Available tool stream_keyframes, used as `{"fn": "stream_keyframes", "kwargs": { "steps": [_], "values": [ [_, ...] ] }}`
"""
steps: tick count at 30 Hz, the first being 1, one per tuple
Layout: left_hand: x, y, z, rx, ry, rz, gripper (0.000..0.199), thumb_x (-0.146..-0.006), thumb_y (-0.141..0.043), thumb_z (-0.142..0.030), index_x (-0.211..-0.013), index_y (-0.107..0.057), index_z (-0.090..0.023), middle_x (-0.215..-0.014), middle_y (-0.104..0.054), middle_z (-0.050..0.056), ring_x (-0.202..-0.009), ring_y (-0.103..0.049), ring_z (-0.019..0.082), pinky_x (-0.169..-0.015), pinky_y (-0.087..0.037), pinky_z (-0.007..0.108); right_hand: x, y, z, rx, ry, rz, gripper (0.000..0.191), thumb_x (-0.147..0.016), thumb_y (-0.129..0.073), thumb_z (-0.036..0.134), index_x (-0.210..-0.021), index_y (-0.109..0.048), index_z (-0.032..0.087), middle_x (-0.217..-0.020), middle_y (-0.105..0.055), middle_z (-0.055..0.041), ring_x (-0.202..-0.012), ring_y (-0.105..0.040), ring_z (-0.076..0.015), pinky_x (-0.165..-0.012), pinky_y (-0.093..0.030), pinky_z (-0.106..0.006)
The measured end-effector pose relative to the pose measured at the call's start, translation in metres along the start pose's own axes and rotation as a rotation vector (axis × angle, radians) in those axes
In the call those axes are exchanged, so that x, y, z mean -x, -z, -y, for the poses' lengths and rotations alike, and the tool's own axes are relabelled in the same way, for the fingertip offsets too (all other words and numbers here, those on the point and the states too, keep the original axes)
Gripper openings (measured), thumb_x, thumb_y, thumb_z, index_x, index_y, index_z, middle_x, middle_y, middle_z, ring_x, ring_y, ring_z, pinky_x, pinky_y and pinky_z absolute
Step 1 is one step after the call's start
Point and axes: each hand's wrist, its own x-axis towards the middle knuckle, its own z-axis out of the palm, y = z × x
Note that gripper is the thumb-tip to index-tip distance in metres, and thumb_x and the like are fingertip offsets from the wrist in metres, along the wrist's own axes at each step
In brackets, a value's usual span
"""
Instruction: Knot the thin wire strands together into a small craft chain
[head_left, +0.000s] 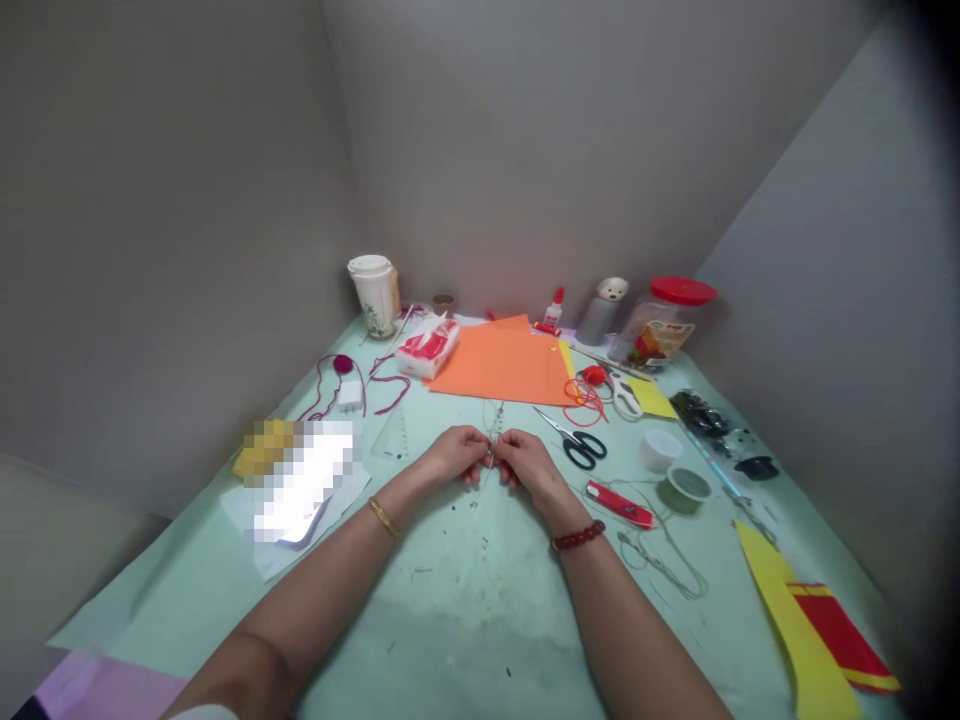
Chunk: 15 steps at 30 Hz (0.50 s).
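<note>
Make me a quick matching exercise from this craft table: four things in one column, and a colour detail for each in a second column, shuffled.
Things:
1. Large plastic jar
2. Front pair of scissors
3. Takeaway cup
4. Large sheet of paper

Details:
A. Black handles
B. Orange all over
C. Red lid
D. White lid

Pairs: 1-C, 2-A, 3-D, 4-B

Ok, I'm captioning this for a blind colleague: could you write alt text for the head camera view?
Seen from above, a person's left hand and right hand pinch thin wire together over a pale green table covering. Black-handled scissors and orange paper lie nearby.
</note>
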Motion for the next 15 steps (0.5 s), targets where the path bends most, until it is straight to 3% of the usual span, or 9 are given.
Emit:
{"fn": "stream_keyframes", "kwargs": {
  "steps": [3,8,15],
  "values": [
    [-0.007,0.001,0.002,-0.052,-0.033,-0.009,0.015,-0.079,-0.045,-0.026,-0.079,-0.053,-0.013,-0.069,-0.062,0.001,-0.038,-0.046,0.005,-0.037,-0.033,0.017,0.002,0.000,0.002,0.005,-0.027,-0.007,0.008,-0.071,-0.052,0.023,-0.064,-0.049,0.019,-0.042,-0.048,0.0051,-0.034,-0.041,-0.0073,-0.032,-0.030,-0.018],
    [-0.020,0.004,-0.001,-0.033,0.036,0.068,0.016,-0.074,-0.048,-0.028,-0.074,-0.055,-0.014,-0.051,-0.045,-0.006,-0.033,-0.032,0.003,-0.034,-0.021,0.018,0.005,0.000,0.008,-0.004,-0.017,0.009,0.010,-0.070,-0.051,0.020,-0.062,-0.047,0.018,-0.041,-0.046,0.0058,-0.034,-0.041,-0.0067,-0.032,-0.029,-0.017],
    [-0.016,0.005,-0.013,0.048,0.087,0.083,0.017,-0.069,-0.055,-0.032,-0.069,-0.054,-0.014,-0.048,-0.039,-0.007,-0.036,-0.029,0.003,-0.037,-0.017,0.019,0.006,0.000,0.009,0.000,-0.038,0.014,0.011,-0.071,-0.048,0.017,-0.059,-0.047,0.018,-0.038,-0.044,0.0058,-0.032,-0.039,-0.0067,-0.031,-0.028,-0.017]
  ]
}}
